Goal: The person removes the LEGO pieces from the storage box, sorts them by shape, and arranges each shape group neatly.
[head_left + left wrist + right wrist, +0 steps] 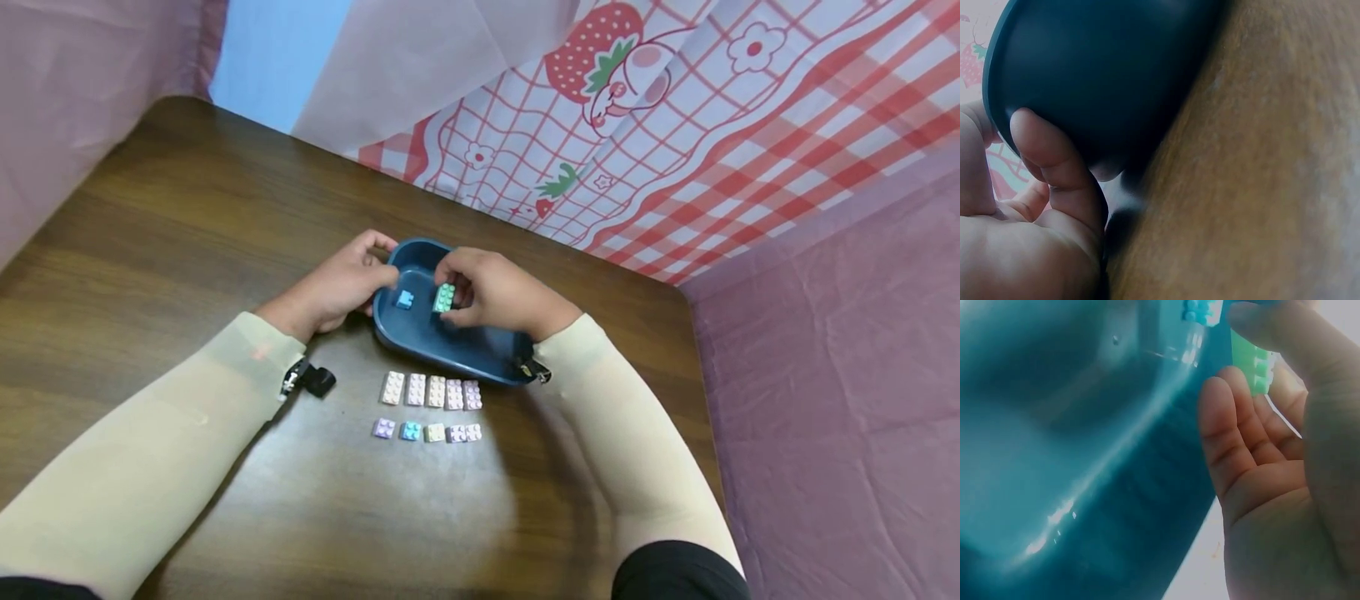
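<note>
My right hand (pixel 510 292) pinches a green toy brick (pixel 444 298) over the dark blue tray (pixel 420 335). In the right wrist view the green brick (pixel 1251 362) shows between the thumb and fingers, with its studs facing sideways. A small blue brick (pixel 405 299) lies in the left end of the tray. My left hand (pixel 341 279) grips that same end, thumb at the rim and other fingers around the outside. From the left wrist, fingers (pixel 1054 159) rest against the tray's outer wall (pixel 1104 81).
Nearer to me on the wooden table (pixel 315 483), two rows of bricks lie below the tray. The far row has longer pale bricks (pixel 436 391); the near row has smaller ones, among them a blue brick (pixel 410 431). A strawberry-patterned curtain (pixel 525 150) hangs along the back edge.
</note>
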A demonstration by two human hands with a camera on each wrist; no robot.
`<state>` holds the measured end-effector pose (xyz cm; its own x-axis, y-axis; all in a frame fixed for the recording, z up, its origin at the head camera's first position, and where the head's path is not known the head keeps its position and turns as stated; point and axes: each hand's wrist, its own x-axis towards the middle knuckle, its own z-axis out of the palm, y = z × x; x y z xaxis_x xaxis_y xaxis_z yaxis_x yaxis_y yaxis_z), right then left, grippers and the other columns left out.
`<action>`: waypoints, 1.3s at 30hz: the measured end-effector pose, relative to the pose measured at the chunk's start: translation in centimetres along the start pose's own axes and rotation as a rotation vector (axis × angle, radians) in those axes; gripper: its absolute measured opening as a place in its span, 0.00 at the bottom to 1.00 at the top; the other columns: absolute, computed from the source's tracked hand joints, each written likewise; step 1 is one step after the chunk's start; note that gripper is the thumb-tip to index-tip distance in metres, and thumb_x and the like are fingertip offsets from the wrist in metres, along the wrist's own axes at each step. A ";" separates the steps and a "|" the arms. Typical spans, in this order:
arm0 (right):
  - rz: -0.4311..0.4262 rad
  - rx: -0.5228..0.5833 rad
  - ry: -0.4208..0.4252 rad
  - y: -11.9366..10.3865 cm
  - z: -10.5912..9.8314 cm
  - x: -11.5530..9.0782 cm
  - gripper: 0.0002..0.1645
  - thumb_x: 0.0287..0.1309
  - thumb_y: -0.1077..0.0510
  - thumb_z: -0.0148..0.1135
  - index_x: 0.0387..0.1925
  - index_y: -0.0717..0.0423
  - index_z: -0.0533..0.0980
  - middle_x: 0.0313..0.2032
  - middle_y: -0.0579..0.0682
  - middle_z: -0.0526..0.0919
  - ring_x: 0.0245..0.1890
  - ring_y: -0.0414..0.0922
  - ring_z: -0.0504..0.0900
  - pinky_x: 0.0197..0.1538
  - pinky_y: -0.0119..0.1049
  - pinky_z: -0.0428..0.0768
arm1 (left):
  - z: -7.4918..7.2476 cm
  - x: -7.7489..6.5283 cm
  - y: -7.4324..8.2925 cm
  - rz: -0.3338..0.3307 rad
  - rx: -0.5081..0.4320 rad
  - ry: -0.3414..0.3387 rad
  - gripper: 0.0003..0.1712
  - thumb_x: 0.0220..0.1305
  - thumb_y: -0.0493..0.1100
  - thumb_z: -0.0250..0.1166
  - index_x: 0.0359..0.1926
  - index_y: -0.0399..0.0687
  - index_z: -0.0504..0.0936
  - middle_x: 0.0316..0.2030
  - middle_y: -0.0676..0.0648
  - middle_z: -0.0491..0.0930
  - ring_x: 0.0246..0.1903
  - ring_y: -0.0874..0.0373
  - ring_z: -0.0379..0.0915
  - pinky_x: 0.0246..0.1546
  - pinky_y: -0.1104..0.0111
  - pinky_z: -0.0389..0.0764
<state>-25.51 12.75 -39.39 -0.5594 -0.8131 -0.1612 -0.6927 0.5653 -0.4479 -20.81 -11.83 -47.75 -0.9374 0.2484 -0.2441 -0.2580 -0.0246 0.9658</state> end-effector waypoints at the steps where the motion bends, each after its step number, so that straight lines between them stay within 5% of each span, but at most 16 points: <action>1: 0.003 0.005 0.007 0.0 -0.2 -0.2 0.26 0.56 0.52 0.79 0.53 0.54 0.78 0.43 0.43 0.79 0.38 0.37 0.82 0.44 0.34 0.87 | 0.0 0.0 0.0 0.001 0.002 0.002 0.30 0.65 0.37 0.61 0.66 0.53 0.65 0.35 0.43 0.76 0.21 0.57 0.69 0.20 0.70 0.74; 20: -0.041 -0.044 0.141 -1.3 -3.1 -5.8 0.26 0.54 0.53 0.81 0.52 0.50 0.79 0.43 0.39 0.81 0.38 0.35 0.83 0.43 0.35 0.89 | 0.2 -0.1 0.1 0.001 -0.024 0.003 0.29 0.65 0.35 0.60 0.66 0.50 0.65 0.38 0.42 0.78 0.26 0.54 0.74 0.20 0.70 0.77; 30: -0.082 -0.005 0.184 -2.5 -2.2 -10.3 0.28 0.54 0.56 0.81 0.56 0.50 0.80 0.45 0.40 0.82 0.40 0.35 0.83 0.41 0.38 0.89 | 0.2 -0.2 0.1 -0.004 -0.016 0.007 0.29 0.64 0.36 0.61 0.65 0.53 0.65 0.45 0.41 0.75 0.29 0.53 0.73 0.20 0.70 0.77; 39: -0.118 -0.002 0.217 -3.1 0.1 -14.0 0.27 0.55 0.58 0.80 0.56 0.53 0.82 0.46 0.42 0.83 0.40 0.36 0.82 0.40 0.30 0.85 | 0.1 -0.2 0.0 -0.006 -0.003 0.006 0.29 0.66 0.37 0.61 0.66 0.53 0.64 0.44 0.41 0.74 0.28 0.54 0.73 0.21 0.70 0.77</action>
<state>-15.45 22.36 -35.78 -0.5592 -0.8246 0.0853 -0.7597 0.4685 -0.4510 -20.64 -11.74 -47.68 -0.9372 0.2430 -0.2502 -0.2643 -0.0265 0.9641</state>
